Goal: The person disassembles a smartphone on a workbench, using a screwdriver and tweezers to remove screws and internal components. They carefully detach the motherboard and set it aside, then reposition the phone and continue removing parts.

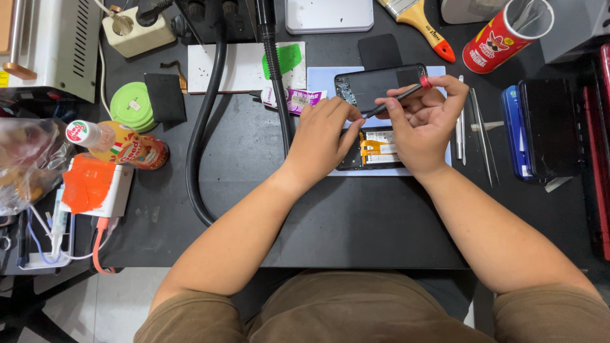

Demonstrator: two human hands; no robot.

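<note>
An opened smartphone [372,149] lies on a pale blue work mat [321,79] in the middle of the black table [356,216], its back off so that orange flex cable and a white-labelled battery show inside. The left hand [321,136] rests on the phone's left edge, fingers [346,113] curled together and pressed down on the frame, steadying it. The right hand [424,124] pinches a slim black screwdriver [394,100] with a red cap between thumb and forefinger; the tool slants down to the left, and its tip meets the phone just beside the left hand's fingertips. The remaining right fingers are folded loosely above the phone's right side.

Just behind the hands, a black phone back cover [378,82] lies flat on the same mat. To the right of the right hand, metal tweezers [483,130] and a thin metal tool lie side by side on the table, and farther right sits a blue-edged phone [540,127], face dark. A thick black hose [203,133] curves down the table to the left of the left forearm. At the far left stand a small drink bottle [121,145] lying on its side and a green tape roll [132,105]. At the back edge are a red cylindrical can [502,35] holding tools and a paintbrush [422,22] with an orange handle.
</note>
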